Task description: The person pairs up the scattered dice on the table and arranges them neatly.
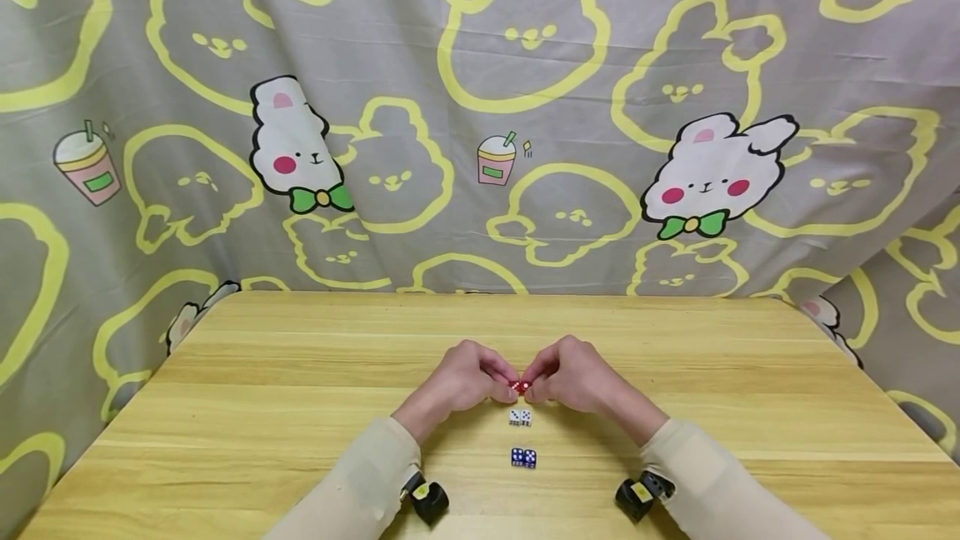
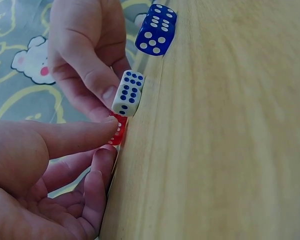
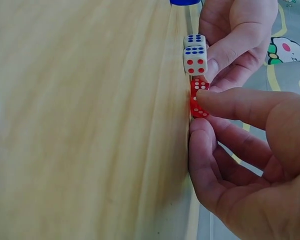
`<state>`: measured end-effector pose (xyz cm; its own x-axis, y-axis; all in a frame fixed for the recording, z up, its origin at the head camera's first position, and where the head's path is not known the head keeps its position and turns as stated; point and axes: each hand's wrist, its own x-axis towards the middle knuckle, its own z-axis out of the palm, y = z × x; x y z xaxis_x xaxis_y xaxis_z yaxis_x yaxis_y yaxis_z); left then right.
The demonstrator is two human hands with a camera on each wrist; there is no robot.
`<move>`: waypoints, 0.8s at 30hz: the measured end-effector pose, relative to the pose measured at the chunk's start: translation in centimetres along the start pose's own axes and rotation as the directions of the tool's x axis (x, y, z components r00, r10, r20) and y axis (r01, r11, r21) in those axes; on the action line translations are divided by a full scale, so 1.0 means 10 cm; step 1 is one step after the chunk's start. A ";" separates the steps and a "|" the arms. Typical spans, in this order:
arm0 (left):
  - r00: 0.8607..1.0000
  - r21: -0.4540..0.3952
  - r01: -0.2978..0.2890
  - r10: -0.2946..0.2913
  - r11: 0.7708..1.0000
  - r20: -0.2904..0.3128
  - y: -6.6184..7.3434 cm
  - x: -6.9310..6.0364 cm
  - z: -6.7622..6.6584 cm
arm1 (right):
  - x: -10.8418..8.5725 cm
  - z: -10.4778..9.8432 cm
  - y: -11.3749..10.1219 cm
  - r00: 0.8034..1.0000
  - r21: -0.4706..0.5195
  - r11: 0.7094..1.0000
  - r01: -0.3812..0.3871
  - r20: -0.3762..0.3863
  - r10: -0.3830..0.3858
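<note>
Two red dice (image 1: 520,387) sit side by side on the wooden table, partly hidden by fingertips. My left hand (image 1: 471,377) pinches the left one between thumb and fingers. From the other side my right hand (image 1: 570,373) pinches the right red die (image 3: 200,105). Just nearer to me, a pair of white dice (image 1: 521,417) stands together with blue and red pips. Closer still is a pair of blue dice (image 1: 523,457) with white pips, the two touching. Neither hand touches the white or blue pairs in the head view.
The light wooden table (image 1: 262,407) stretches to both sides of the hands. Behind it hangs a grey curtain (image 1: 420,48) with yellow outlines and cartoon rabbits. A black wrist camera (image 1: 427,500) is strapped by the left sleeve, another black camera (image 1: 636,498) by the right.
</note>
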<state>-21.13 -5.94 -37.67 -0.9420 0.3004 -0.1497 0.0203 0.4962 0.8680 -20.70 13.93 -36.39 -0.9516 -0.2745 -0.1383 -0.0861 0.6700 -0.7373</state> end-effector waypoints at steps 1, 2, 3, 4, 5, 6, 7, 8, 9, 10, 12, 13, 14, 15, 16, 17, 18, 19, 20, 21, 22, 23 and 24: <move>1.000 -0.001 0.001 -0.001 1.000 0.000 0.00 0.00 0.00 | 0.00 0.00 0.00 1.000 0.003 1.000 0.002 0.002 -0.002; 1.000 -0.001 0.002 -0.002 1.000 0.000 0.00 0.00 0.00 | 0.00 0.00 0.01 1.000 0.006 1.000 0.003 0.003 -0.003; 1.000 -0.002 0.002 -0.002 1.000 0.001 0.00 -0.01 0.00 | 0.00 0.00 0.01 1.000 0.008 1.000 0.004 0.004 -0.004; 1.000 -0.002 0.003 -0.003 1.000 0.001 0.00 -0.01 0.00 | 0.00 0.00 0.01 1.000 0.010 1.000 0.004 0.004 -0.004; 1.000 -0.001 0.003 -0.003 1.000 0.001 0.00 -0.01 -0.01 | 0.00 0.00 0.01 1.000 0.011 1.000 0.004 0.005 -0.004; 1.000 -0.002 0.004 -0.004 1.000 0.001 0.00 -0.01 -0.01 | 0.00 0.00 0.01 1.000 0.012 1.000 0.003 0.006 -0.003; 1.000 -0.002 0.004 -0.004 1.000 0.002 0.00 -0.01 -0.01 | 0.00 0.00 0.01 1.000 0.011 1.000 0.002 0.005 -0.002; 1.000 -0.002 0.004 -0.004 1.000 0.002 0.00 -0.01 -0.01 | 0.00 0.00 0.01 1.000 0.010 1.000 0.001 0.005 -0.001; 1.000 -0.002 0.005 -0.005 1.000 0.002 0.00 -0.01 -0.02 | 0.00 0.00 0.01 1.000 0.009 1.000 0.002 0.006 -0.002; 1.000 -0.001 0.003 -0.003 1.000 0.001 0.00 -0.01 -0.02 | 0.00 0.00 0.01 1.000 0.008 1.000 0.004 0.008 -0.004; 1.000 -0.002 0.005 -0.005 1.000 0.001 0.00 -0.01 -0.03 | 0.01 0.00 0.01 1.000 0.007 1.000 0.009 0.011 -0.009; 1.000 -0.001 0.006 -0.006 1.000 0.001 0.00 -0.01 -0.03 | 0.01 0.00 0.01 1.000 0.007 1.000 0.013 0.013 -0.013; 1.000 -0.001 0.007 -0.007 1.000 0.001 0.00 -0.02 -0.03 | 0.02 0.00 0.01 1.000 0.008 1.000 0.016 0.016 -0.017; 1.000 -0.001 0.009 -0.009 1.000 0.003 0.00 -0.02 -0.03 | 0.02 0.00 0.01 1.000 0.011 1.000 0.020 0.019 -0.020; 1.000 0.001 0.005 -0.005 1.000 0.003 0.00 -0.02 -0.03 | 0.02 -0.01 0.02 1.000 0.014 1.000 0.022 0.022 -0.023; 1.000 -0.002 0.009 -0.009 1.000 0.004 0.00 -0.02 -0.03 | 0.01 -0.01 0.02 0.999 0.018 1.000 0.025 0.024 -0.025; 1.000 -0.002 0.010 -0.010 1.000 0.006 0.00 -0.02 -0.03 | 0.01 -0.01 0.02 0.999 0.025 0.999 0.025 0.027 -0.026; 1.000 -0.005 0.011 -0.011 1.000 0.009 0.00 -0.02 -0.03 | 0.01 -0.01 0.03 0.999 0.035 0.999 0.023 0.031 -0.024; 1.000 -0.009 0.012 -0.012 1.000 0.011 -0.01 -0.02 -0.04 | 0.00 -0.02 0.04 0.999 0.043 0.999 0.020 0.034 -0.022; 1.000 -0.010 0.012 -0.012 1.000 0.012 -0.01 -0.02 -0.05 | 0.00 -0.03 0.04 0.999 0.045 0.999 0.018 0.032 -0.020; 1.000 -0.009 0.014 -0.014 1.000 0.011 -0.01 -0.02 -0.06 | -0.02 -0.04 0.05 0.999 0.046 0.999 0.013 0.029 -0.014; 1.000 -0.006 0.017 -0.017 1.000 0.007 0.00 -0.02 -0.07 | -0.03 -0.06 0.05 1.000 0.043 0.999 0.011 0.022 -0.012; 1.000 0.005 0.011 -0.011 1.000 0.001 0.01 -0.02 -0.08 | -0.04 -0.08 0.06 1.000 0.030 1.000 0.009 0.009 -0.010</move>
<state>-21.25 -6.65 -37.19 -0.9417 0.2958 -0.1602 0.0113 0.5038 0.8638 -20.57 15.01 -36.25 -0.9480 -0.2872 -0.1373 -0.0861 0.6465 -0.7581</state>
